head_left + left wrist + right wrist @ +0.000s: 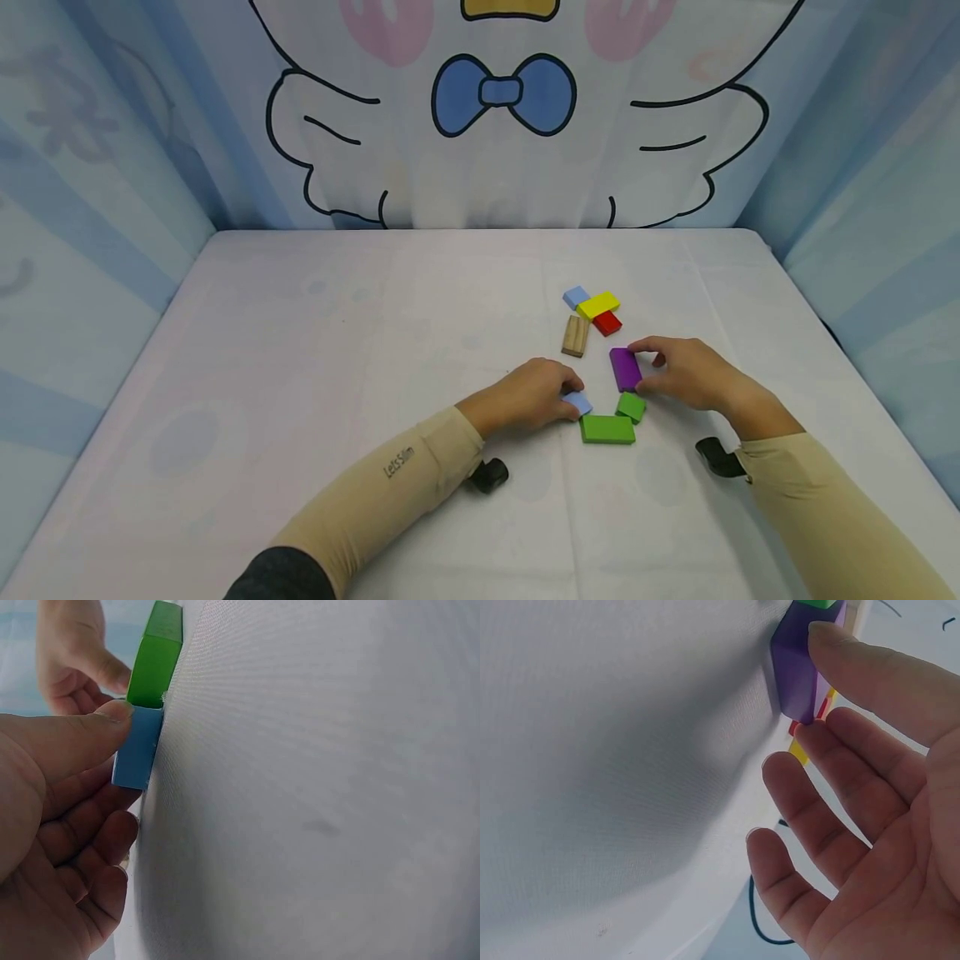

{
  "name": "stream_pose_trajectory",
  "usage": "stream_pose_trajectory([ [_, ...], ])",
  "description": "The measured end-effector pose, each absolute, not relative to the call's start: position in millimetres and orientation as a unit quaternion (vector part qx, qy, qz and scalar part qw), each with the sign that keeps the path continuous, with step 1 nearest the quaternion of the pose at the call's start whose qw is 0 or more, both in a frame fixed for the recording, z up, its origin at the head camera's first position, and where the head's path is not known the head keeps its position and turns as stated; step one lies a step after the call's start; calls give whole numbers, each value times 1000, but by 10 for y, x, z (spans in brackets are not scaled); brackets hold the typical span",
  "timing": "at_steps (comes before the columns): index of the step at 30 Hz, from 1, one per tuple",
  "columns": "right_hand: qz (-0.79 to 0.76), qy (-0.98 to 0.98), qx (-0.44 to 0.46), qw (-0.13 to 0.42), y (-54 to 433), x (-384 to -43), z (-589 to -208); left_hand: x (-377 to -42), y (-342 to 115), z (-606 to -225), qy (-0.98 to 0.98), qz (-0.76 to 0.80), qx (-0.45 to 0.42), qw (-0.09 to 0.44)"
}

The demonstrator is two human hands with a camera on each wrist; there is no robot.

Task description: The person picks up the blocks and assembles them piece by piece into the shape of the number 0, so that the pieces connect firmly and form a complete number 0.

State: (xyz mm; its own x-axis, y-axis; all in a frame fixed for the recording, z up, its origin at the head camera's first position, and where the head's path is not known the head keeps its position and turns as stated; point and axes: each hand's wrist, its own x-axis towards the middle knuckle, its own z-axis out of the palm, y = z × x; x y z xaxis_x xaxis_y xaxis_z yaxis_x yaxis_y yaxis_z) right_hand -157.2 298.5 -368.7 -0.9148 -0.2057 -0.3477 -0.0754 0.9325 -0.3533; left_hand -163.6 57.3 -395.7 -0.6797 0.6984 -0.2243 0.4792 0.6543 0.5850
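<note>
My left hand [534,392] pinches a light blue block [578,402] between thumb and fingers. In the left wrist view that blue block [136,754] rests on the cloth, its end against a green block [157,660]. A purple block [625,369] lies opposite, with my right hand [697,375] holding it by thumb and forefinger near its two ends. The other right fingers spread loosely in the right wrist view, beside the purple block [799,664]. A small green block [632,407] and a longer green block [607,429] sit between the hands, corners close together.
Beyond the hands lie a bare wooden block [575,336], a red block [607,323], a yellow block [598,305] and another blue block [576,297]. All stand on a white cloth-covered table [337,333]. Printed curtains [502,183] enclose its back and sides.
</note>
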Motion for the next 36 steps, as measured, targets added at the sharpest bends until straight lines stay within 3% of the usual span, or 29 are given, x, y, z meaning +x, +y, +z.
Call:
stream_pose_trajectory([
  [36,-157,967,-82,184,2978,-1538,-3667,-1633,588,-3966,887,247,319,224],
])
